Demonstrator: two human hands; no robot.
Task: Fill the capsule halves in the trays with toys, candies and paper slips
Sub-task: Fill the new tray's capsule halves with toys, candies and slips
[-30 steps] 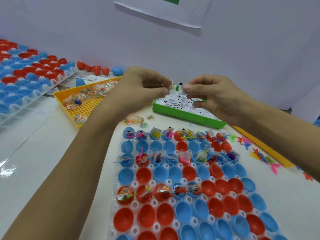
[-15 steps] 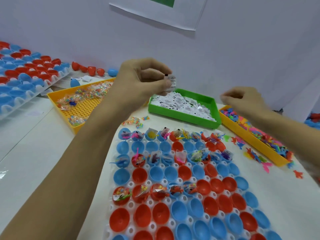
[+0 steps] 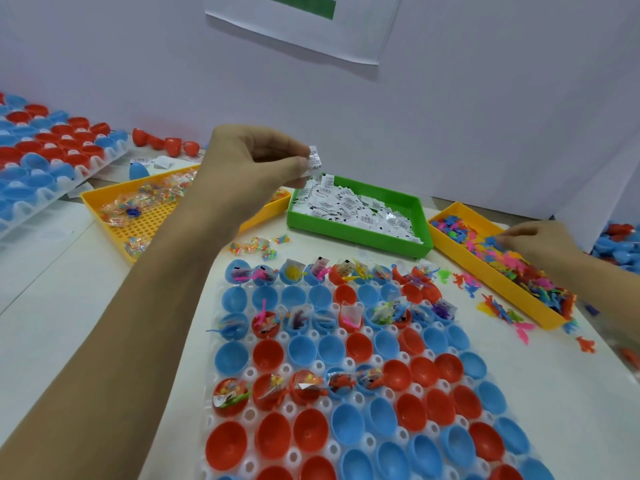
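Observation:
My left hand (image 3: 256, 164) is raised over the table and pinches a small stack of white paper slips (image 3: 314, 160) between thumb and fingers. My right hand (image 3: 540, 242) reaches into the yellow tray of small plastic toys (image 3: 502, 258) at the right, its fingertips curled onto the toys. Below lies a clear tray (image 3: 249, 414) of red and blue capsule halves; several halves in three rows hold toys, candy bags and slips, and the other rows hold nothing. A green tray (image 3: 360, 233) holds a heap of paper slips.
A yellow tray of candy bags (image 3: 152, 216) sits at the left behind my forearm. Another tray of capsule halves (image 3: 52, 157) lies at the far left. Loose toys (image 3: 502, 310) and candy bags (image 3: 256, 244) lie scattered on the table. A white wall stands close behind.
My hands, which met over the green tray, have parted. The right hand has moved right into the toy tray. The left hand keeps the slips raised.

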